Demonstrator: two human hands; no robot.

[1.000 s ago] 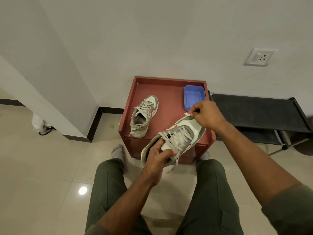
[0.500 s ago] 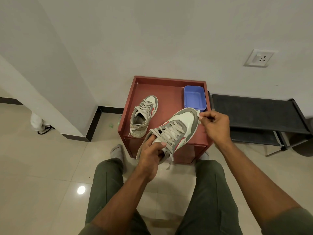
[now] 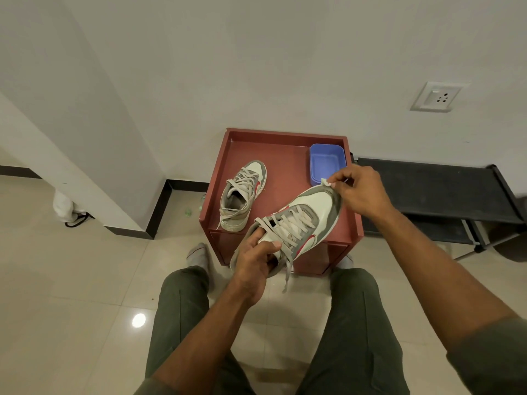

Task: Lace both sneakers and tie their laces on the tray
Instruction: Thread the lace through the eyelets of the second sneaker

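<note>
Right hand higher, sneaker tilted.

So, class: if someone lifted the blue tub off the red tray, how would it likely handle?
The blue tub looks thin-walled, shallow and empty, so probably light. Its broad flat base suggests it would slide along the red tray rather than tip.

Your open room on the red tray is its middle strip and back-left corner. The second sneaker blocks the left side, the blue tub fills the back right corner, and the held sneaker hangs over the front right. Raised rims wall the back and sides; the black rack crowds the right.
</note>
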